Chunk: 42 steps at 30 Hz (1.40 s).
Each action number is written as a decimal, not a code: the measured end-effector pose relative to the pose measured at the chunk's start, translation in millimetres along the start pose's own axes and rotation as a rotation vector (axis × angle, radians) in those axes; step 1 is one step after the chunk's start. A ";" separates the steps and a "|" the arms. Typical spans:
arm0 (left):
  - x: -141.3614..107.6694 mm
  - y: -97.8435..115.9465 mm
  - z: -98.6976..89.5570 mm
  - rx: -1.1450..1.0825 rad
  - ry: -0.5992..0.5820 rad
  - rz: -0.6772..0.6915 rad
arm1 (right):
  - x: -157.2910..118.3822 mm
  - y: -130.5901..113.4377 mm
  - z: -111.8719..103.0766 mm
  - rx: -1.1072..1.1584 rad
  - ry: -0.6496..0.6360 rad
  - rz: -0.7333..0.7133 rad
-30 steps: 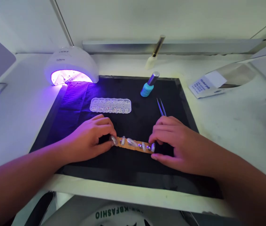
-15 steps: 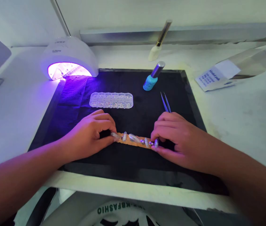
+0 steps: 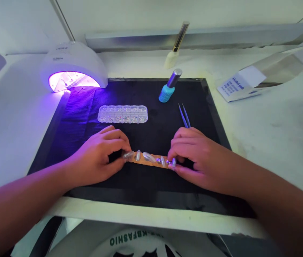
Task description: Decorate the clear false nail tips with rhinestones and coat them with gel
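Observation:
A flat orange-brown strip (image 3: 144,161) lies across the black mat (image 3: 151,178), carrying several shiny, clear false nails (image 3: 149,157) and small silvery beads (image 3: 159,160). My left hand (image 3: 107,153) pinches the strip's left end, thumb and fingers closed beside one nail. At the opposite end my right hand (image 3: 194,153) is closed on the strip, its fingertips around the last nail there. Just beyond my right hand lie blue tweezers (image 3: 185,116), points facing away; their rear end is hidden behind the fingers.
A clear compartment box of small gems (image 3: 122,114) lies on the mat. Behind it stand a turquoise polish bottle (image 3: 166,93) and a pale bottle with a dark cap (image 3: 171,59). A lit nail lamp (image 3: 75,64) is at back left, an alcohol pads box (image 3: 241,84) at right.
The whole scene has shifted slightly left in view. Both hands keep their hold on the strip, and nothing else has visibly moved on the mat.

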<state>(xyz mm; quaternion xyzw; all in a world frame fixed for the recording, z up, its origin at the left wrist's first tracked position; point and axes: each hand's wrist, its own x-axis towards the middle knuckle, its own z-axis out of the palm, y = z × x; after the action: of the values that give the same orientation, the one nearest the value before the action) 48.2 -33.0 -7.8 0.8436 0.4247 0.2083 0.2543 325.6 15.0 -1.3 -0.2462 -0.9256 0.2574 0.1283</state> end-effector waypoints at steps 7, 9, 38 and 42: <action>-0.4 0.0 0.6 -0.030 0.024 -0.027 | 1.9 -4.6 -2.3 -0.005 -0.039 0.046; -0.3 -0.4 1.1 -0.030 0.029 -0.031 | 2.0 -5.5 -2.4 0.000 -0.050 0.056; 24.6 53.8 11.2 0.393 -0.024 -0.006 | -5.6 -19.5 -8.8 -0.136 0.024 0.115; 28.1 47.7 18.7 0.440 -0.073 -0.010 | -9.6 -20.5 -14.1 -0.153 0.049 0.136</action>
<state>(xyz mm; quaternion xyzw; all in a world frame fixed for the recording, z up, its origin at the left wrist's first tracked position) 103.5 -39.0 10.3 0.8837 0.4544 0.0786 0.0804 330.9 0.6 20.4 -0.3236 -0.9203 0.1880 0.1138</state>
